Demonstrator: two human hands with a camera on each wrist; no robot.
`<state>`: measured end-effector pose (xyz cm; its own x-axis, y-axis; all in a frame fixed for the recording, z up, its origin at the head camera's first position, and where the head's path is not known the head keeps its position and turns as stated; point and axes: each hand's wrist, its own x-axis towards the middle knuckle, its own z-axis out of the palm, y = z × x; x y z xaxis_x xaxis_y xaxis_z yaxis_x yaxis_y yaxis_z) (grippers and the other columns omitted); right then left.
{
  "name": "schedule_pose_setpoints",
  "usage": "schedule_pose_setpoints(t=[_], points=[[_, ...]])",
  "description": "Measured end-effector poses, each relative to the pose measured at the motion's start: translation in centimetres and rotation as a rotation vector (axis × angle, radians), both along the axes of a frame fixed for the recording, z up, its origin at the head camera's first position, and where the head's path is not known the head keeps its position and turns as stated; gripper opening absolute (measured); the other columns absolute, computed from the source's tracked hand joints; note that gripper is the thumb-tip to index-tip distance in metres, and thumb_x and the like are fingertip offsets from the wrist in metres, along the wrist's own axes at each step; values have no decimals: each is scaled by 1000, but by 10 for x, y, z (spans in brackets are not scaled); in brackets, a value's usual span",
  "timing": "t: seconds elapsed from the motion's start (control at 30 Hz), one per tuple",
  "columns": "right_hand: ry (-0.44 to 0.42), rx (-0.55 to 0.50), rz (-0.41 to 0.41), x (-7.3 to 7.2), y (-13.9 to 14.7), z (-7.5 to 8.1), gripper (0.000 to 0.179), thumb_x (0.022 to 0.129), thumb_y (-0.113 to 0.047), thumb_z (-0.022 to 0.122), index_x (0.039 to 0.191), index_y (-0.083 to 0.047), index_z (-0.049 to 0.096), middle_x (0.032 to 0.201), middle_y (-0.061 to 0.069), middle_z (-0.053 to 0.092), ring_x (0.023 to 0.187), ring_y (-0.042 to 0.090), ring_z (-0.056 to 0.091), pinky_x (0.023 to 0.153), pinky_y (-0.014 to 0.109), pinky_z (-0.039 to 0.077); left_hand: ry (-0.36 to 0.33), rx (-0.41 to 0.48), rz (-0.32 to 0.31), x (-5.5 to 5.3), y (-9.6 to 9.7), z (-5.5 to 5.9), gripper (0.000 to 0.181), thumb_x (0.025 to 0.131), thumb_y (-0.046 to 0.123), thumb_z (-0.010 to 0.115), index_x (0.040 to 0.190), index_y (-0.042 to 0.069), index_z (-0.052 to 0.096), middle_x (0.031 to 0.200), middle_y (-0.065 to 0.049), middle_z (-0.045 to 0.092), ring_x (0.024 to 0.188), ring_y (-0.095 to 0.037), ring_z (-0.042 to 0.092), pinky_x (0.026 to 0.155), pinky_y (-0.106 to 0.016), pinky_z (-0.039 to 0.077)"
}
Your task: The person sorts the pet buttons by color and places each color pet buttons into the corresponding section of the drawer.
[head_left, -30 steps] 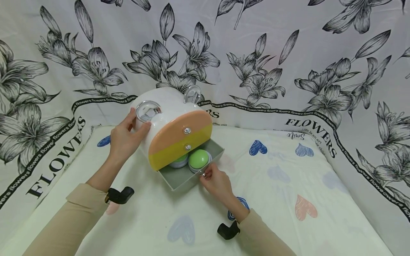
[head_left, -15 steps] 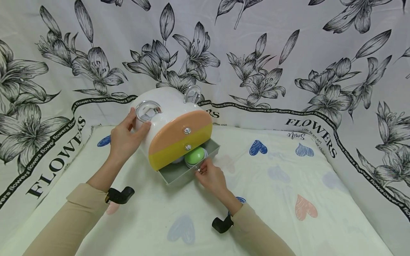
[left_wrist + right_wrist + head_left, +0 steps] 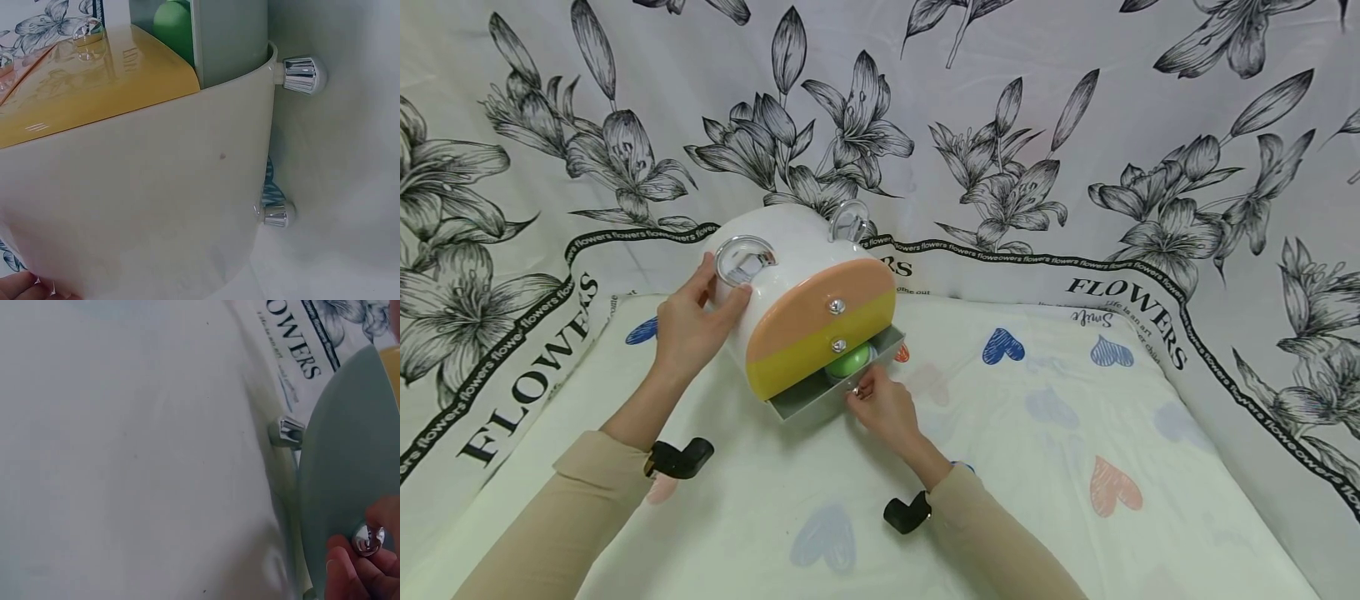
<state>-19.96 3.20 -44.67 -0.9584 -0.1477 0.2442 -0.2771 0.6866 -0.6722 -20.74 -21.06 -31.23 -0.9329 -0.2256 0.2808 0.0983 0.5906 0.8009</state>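
Note:
A rounded white mini drawer cabinet has an orange upper drawer front, a yellow middle one and a pulled-out grey-green bottom drawer. A green-topped round container lies in that drawer, partly hidden under the yellow front. My left hand rests against the cabinet's left side, thumb and fingers spread beside a round silver ear. With thumb and fingers, my right hand pinches the bottom drawer's silver knob, which the right wrist view shows closely.
Silver feet stick out under the cabinet in the left wrist view. It stands on a pale sheet printed with hearts. Behind hangs a floral cloth. A second silver ear tops the cabinet's right side.
My right hand has moved back and left, sliding the bottom drawer inward. Less of the green-topped container shows now. My left hand has stayed on the cabinet's side.

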Motion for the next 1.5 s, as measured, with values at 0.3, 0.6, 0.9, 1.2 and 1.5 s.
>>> schedule_pose_setpoints(t=[0.3,0.6,0.9,1.2,1.5], points=[[-26,-12,1,-6,-7,2,17,77,-23,67,84,-15,54,73,-6,64,56,6,53,46,18,39,-7,-1,8,-1,1,0,75,85,52,55,145,18,26,148,2,26,132,-31,33,95,-45,42],[-47,-6,-18,-11,-16,4,17,77,-23,66,83,-15,53,71,-7,64,55,6,53,45,19,38,23,-23,6,0,0,0,69,87,46,55,144,16,28,147,-1,28,129,-34,36,93,-48,43],[-50,3,-19,-15,-25,8,16,78,-21,65,82,-14,52,68,-6,62,52,6,50,42,19,36,39,-20,-1,0,0,-1,70,86,46,57,143,16,30,147,1,28,129,-34,37,94,-48,42],[-75,19,-21,-19,-28,6,17,79,-23,65,84,-14,51,71,-4,64,54,8,53,42,20,37,55,-36,7,-2,1,-3,71,86,47,56,143,15,30,146,-3,31,127,-36,39,92,-50,43],[-68,10,-6,-20,-29,3,18,81,-24,64,87,-14,50,74,-4,64,55,8,54,42,19,37,71,-39,6,-2,1,-1,69,86,45,57,143,14,32,145,-6,33,125,-38,41,91,-50,43]])
